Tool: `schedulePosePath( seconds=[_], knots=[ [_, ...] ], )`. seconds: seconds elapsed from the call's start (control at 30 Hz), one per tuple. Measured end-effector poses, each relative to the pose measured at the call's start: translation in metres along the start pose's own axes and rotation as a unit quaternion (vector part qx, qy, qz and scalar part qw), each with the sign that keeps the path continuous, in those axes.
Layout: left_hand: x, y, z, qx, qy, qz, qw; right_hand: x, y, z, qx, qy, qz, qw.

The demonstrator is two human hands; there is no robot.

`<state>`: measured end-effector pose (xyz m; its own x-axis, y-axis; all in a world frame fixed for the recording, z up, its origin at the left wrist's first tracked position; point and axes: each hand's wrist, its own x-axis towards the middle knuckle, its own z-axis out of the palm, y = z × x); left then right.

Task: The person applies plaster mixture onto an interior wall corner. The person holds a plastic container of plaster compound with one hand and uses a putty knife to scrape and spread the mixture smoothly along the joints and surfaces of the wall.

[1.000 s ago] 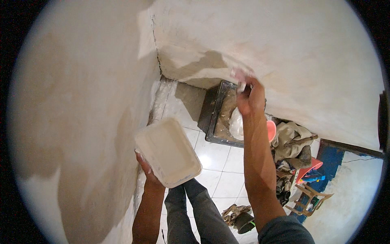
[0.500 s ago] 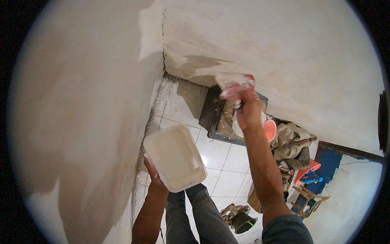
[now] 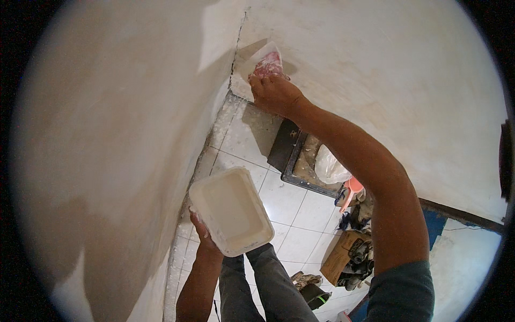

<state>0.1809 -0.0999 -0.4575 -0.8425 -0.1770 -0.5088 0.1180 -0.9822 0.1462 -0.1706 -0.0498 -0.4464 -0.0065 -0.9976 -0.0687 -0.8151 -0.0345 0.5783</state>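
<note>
- Since half a second ago, the right hand (image 3: 274, 94) has swung left along the back wall (image 3: 386, 75), carrying the scraper (image 3: 270, 63) close to the corner.
- Right hand: fingers closed around the scraper, which is red and smeared white; whether its edge touches the wall, I cannot tell.
- Left hand (image 3: 200, 228): gripping the cream tub (image 3: 240, 248) at its left side, above the legs; some fingers are hidden.
- Below the right arm, a plastic bag (image 3: 328, 166) lies on a black box (image 3: 282, 145), with a pink dipper (image 3: 352, 187) nearby.
</note>
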Motion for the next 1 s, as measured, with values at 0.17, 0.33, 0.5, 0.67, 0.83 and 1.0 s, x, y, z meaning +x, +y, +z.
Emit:
schedulePosePath(
  seconds=[0.17,0.33,0.5,0.67,0.83,1.0],
  knots=[
    [-0.004,0.003,0.002,0.039,0.072,0.055,0.995,0.030,-0.005,0.028,0.033,-0.027,-0.039,0.998],
    [-0.003,0.005,-0.004,0.064,0.077,0.085,0.991,0.043,0.003,0.044,-0.016,-0.064,-0.004,0.998],
    [0.006,0.000,-0.013,0.018,0.037,0.057,0.998,-0.041,0.010,0.060,0.053,-0.083,0.070,0.993],
    [0.009,-0.009,0.010,0.042,0.002,0.045,0.998,-0.129,0.024,0.037,-0.009,-0.156,0.051,0.986],
    [0.008,-0.020,0.006,0.032,-0.007,-0.012,0.999,-0.217,0.041,0.024,-0.038,-0.246,0.040,0.968],
    [0.001,-0.019,0.002,0.081,0.045,0.015,0.996,-0.223,0.000,0.021,-0.200,-0.223,-0.044,0.953]
  ],
)
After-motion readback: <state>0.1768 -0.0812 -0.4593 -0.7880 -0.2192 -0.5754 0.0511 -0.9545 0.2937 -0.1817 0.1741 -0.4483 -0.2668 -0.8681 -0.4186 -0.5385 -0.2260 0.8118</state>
